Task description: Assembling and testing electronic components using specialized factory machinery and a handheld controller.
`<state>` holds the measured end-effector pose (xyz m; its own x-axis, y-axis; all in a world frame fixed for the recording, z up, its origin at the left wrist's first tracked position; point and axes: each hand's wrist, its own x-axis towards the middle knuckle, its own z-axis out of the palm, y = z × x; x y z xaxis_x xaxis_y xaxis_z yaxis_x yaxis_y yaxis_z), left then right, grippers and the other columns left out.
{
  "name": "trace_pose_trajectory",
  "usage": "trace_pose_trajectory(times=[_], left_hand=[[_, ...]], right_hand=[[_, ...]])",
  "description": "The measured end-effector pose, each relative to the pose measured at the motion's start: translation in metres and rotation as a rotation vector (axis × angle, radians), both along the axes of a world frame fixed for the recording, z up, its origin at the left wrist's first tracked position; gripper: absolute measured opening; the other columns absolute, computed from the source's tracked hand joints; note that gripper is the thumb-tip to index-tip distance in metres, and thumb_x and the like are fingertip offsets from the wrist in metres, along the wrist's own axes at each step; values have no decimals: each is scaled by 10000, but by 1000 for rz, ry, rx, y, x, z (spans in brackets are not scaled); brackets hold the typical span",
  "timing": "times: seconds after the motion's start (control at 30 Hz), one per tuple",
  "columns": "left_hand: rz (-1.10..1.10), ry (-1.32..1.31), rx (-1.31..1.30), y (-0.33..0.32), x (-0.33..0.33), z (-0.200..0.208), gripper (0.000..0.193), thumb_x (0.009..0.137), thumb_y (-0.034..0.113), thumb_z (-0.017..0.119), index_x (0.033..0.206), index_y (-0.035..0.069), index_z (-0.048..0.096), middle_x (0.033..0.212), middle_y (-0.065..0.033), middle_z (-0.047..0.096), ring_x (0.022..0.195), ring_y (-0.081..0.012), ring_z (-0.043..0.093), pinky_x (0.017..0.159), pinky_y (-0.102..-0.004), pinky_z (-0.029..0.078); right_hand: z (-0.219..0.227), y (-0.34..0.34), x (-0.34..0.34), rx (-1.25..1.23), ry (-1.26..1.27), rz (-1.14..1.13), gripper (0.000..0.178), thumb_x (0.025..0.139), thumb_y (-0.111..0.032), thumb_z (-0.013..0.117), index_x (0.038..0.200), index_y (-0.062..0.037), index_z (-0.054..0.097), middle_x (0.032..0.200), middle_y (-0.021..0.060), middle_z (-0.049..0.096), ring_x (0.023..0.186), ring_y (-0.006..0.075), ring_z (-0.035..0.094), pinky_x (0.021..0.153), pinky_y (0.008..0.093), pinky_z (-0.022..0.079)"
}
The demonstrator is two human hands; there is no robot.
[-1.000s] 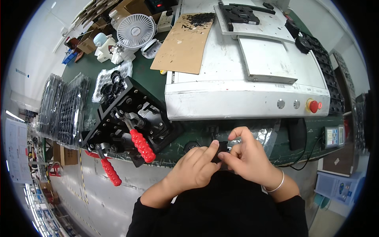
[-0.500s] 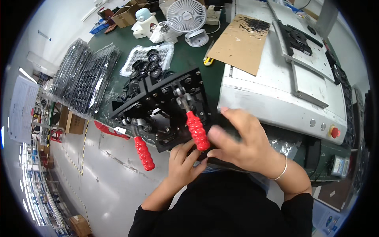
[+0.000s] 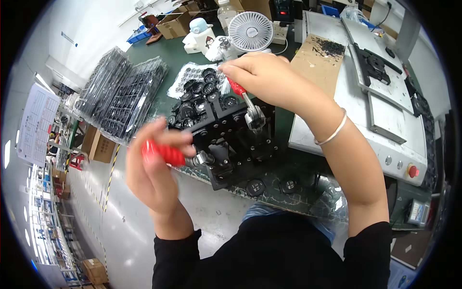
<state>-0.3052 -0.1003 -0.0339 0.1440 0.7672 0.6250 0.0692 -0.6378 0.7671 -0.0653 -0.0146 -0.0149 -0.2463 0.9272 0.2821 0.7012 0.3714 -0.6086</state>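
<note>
The left hand [image 3: 156, 176] is closed around a red lever handle [image 3: 162, 153] at the near left corner of a black clamping fixture [image 3: 226, 139]. The right hand [image 3: 262, 77] is clamped on a second red lever handle [image 3: 237, 87], raised above the fixture's far side, its metal linkage [image 3: 253, 116] seen just below the fingers. The fixture is set on the green desk [image 3: 183, 55] near its front edge. Small black round parts [image 3: 197, 89] are piled on a clear bag just behind the fixture, and two more [image 3: 272, 186] lie in front of it. Stacked black trays [image 3: 120, 96] are seen to the left, a white fan [image 3: 250, 30] beyond, and a grey machine [image 3: 380, 120] with a red button [image 3: 413, 171] to the right.
</note>
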Motion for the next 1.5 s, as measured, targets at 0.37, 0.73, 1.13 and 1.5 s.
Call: trace_pose_trajectory(times=[0.37,0.73,1.13,1.5], left_hand=[[-130,-410,-849,-28,-71,-133,461,840,-89,616,1268,-27,456,1092,-145,585,958,-268,642,795,-312,535],[-396,-612,-1115,-10,-10,-153,641,783,-164,619,1355,-14,373,1336,-237,505,1209,-379,557,1004,-486,500],[-532,-466,-1055,-59,16,-130,678,754,-209,604,1357,3,380,1310,-183,529,1191,-278,579,1034,-402,484],[-386,-637,-902,-84,4,-129,424,889,-18,534,1297,36,431,1259,-176,540,1178,-277,567,955,-393,527]], right_hand=[[-114,-140,9,-982,1121,-92,464,973,-59,518,1379,50,322,1081,180,607,939,248,654,848,351,544],[-147,-100,-14,-910,1275,-17,689,897,46,564,1461,-60,183,1113,175,593,935,268,670,871,375,561],[-133,-165,-8,-834,1189,125,569,903,116,525,1390,-50,282,1089,155,608,945,214,666,827,340,576],[-84,-165,-17,-701,176,402,568,904,-94,644,1392,-38,358,1049,191,623,785,296,692,686,322,560]])
